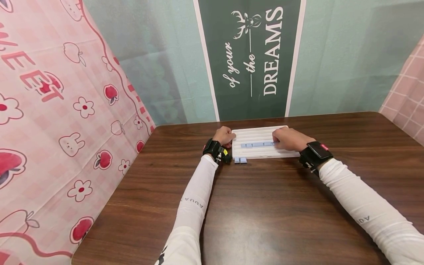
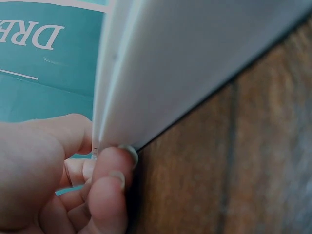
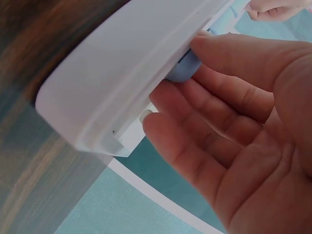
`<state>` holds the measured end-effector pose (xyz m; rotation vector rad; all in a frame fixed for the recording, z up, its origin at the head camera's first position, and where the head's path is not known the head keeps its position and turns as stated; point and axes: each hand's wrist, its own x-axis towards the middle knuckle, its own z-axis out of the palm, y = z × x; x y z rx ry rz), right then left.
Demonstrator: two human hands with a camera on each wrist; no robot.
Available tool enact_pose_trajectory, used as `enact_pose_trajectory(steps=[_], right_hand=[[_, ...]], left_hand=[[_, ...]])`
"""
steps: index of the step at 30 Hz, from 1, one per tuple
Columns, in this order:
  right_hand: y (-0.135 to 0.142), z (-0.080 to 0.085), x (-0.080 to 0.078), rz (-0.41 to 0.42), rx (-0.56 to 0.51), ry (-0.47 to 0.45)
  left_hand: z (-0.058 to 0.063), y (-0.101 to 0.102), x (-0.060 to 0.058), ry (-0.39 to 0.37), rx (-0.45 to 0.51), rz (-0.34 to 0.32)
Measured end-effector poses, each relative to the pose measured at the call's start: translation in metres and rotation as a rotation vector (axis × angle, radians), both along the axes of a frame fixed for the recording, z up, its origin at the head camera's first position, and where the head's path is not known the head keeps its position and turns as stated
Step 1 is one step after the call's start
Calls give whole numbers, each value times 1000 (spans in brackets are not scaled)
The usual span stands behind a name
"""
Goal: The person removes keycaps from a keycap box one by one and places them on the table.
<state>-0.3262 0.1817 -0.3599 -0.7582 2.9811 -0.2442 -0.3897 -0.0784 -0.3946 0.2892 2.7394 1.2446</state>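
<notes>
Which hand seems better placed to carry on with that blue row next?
Probably the right hand: it is at the right end of the blue row, with thumb and fingers on a blue piece. The left hand is occupied, pinching the left edge of the white tray.

"Your tray (image 1: 256,137) is plain white, your blocks (image 1: 257,144) pale blue."
"And your sleeves (image 1: 193,191) are white with dark lettering, your wristbands (image 1: 314,156) black, the right one red-labelled."
"The surface (image 1: 261,206) before you is brown, streaked with darker grain."
"Your pink checked curtain (image 1: 54,119) carries red fruit, flower and rabbit prints; your teal backdrop (image 1: 155,55) has a dark green panel (image 1: 232,105), white-edged and white-lettered."
</notes>
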Motion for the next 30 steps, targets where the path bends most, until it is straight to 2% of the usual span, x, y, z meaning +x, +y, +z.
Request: enact_pose_trajectory(steps=[13,22,30], right_hand=[[0,2,3,-10,9,4],[0,-1,-1,-28,23,-14],[2,-2,-2,-12,21,3]], left_hand=[[0,0,0,4,-8,-7],[1,0,1,2,-7,-10],[-2,0,-6,-29,-21,5]])
